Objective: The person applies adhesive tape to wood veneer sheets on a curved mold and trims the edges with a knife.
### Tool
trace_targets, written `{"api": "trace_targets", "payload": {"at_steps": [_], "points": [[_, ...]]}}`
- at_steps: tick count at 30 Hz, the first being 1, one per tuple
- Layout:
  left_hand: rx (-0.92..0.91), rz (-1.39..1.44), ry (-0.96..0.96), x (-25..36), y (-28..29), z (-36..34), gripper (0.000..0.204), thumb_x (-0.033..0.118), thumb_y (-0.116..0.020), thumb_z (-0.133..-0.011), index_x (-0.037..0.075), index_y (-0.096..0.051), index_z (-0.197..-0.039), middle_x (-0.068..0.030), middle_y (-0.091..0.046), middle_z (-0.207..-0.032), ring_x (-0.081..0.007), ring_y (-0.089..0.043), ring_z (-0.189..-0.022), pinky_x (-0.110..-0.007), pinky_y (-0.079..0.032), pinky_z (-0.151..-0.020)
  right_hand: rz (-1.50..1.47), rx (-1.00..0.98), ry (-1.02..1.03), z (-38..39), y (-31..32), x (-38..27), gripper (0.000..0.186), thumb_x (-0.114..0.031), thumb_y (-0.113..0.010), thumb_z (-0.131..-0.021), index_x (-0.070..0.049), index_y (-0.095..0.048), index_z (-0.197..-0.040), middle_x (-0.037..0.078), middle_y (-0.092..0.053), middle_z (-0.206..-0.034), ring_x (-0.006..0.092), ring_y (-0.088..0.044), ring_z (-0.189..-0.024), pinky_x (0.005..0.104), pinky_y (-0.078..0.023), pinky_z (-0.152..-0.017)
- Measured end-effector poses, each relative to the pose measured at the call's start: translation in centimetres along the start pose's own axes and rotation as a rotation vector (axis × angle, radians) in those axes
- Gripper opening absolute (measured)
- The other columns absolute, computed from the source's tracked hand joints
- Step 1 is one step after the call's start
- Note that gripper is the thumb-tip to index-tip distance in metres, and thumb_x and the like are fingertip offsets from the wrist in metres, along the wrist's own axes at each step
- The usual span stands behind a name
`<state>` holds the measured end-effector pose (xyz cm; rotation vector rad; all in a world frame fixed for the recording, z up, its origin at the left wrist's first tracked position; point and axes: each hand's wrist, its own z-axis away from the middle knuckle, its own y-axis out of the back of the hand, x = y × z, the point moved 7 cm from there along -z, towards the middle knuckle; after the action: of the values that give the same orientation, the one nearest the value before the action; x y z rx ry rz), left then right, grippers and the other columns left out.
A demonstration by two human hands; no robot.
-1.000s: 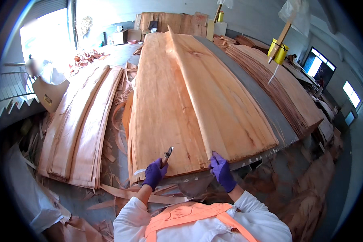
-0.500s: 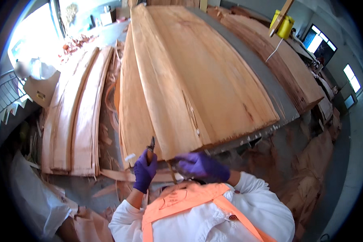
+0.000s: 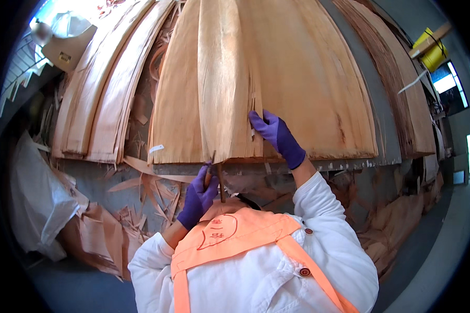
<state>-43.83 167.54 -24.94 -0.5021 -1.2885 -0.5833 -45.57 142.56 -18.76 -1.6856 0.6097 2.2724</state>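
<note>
Near the front edge of a stack of pale wood veneer [image 3: 308, 94], my left hand [image 3: 197, 197], in a purple glove, is closed around a knife [image 3: 208, 179] with a brown handle. Its narrow dark blade points up, close to the lower edge of the top veneer sheet [image 3: 219, 88]. That sheet bulges along its length and has a split at its right side. My right hand [image 3: 279, 136], also gloved in purple, grips the sheet's edge at the split, with fingers bent onto the wood. A thin brown strip [image 3: 221, 182] hangs from the front edge beside the knife.
More veneer stacks lie at left [image 3: 109, 104] and right [image 3: 402, 94]. Veneer scraps [image 3: 397, 224] litter the area below the table edge. A white plastic sheet [image 3: 36, 193] hangs at lower left. A yellow container [image 3: 431, 52] is at upper right.
My right hand has moved up from the front edge onto the split in the sheet. The view has tipped down, and my left hand still holds the knife near the sheet's lower edge.
</note>
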Motion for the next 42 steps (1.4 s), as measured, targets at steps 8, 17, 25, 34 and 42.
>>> {"api": "trace_targets", "payload": {"at_steps": [8, 17, 25, 34, 42], "points": [[-0.366, 0.275, -0.152, 0.8, -4.6, -1.1, 0.028, 0.012, -0.054, -0.089, 0.002, -0.052, -0.115, 0.0007, -0.054, -0.086, -0.0095, -0.049, -0.08, -0.026, -0.044, -0.073, -0.091, -0.027, 0.234, 1.3, -1.0, 1.0, 0.041, -0.031, -0.057, -0.091, -0.001, -0.05, -0.12, 0.005, -0.055, -0.107, 0.014, -0.054, -0.097, 0.0286, -0.045, -0.085], [-1.031, 0.302, -0.368, 1.4, -8.9, -0.9, 0.019, 0.021, -0.054, -0.088, 0.003, -0.054, -0.094, -0.001, -0.047, -0.073, -0.01, -0.04, -0.068, -0.03, -0.038, -0.062, 0.137, 0.162, -0.034, 3.3, -1.8, 4.2, 0.073, -0.021, -0.071, -0.078, -0.001, -0.03, -0.134, 0.013, -0.049, -0.124, 0.0212, -0.052, -0.108, 0.0326, -0.046, -0.088], [-0.992, 0.463, -0.157, 3.9, 8.9, -2.5, 0.023, 0.015, -0.054, -0.089, 0.003, -0.059, -0.108, -0.0045, -0.061, -0.09, -0.0122, -0.055, -0.075, -0.028, -0.045, -0.07, 0.441, 0.26, -0.08, 3.8, -0.1, 6.6, 0.067, -0.011, -0.068, -0.077, 0.001, -0.034, -0.133, 0.014, -0.047, -0.125, 0.0235, -0.049, -0.112, 0.035, -0.043, -0.093], [0.304, 0.615, 0.413, -19.8, 32.6, -11.2, 0.032, 0.025, -0.063, -0.085, 0.007, -0.059, -0.111, -0.0026, -0.064, -0.086, -0.0069, -0.054, -0.058, -0.022, -0.043, -0.054, 0.314, 0.362, -0.152, 4.8, -1.1, 6.5, 0.061, -0.003, -0.055, -0.086, -0.007, -0.026, -0.139, 0.011, -0.048, -0.127, 0.0229, -0.054, -0.109, 0.0341, -0.052, -0.082], [0.282, 0.294, 0.278, -29.5, 27.0, -22.2, 0.05, 0.043, -0.067, -0.08, 0.0, -0.06, -0.105, -0.0017, -0.057, -0.071, -0.0089, -0.049, -0.049, -0.022, -0.04, -0.045, -0.065, 0.545, -0.436, 6.8, 3.3, 9.4, 0.051, -0.034, -0.032, -0.1, -0.008, -0.021, -0.143, 0.006, -0.034, -0.142, 0.0226, -0.04, -0.125, 0.0357, -0.034, -0.104]]}}
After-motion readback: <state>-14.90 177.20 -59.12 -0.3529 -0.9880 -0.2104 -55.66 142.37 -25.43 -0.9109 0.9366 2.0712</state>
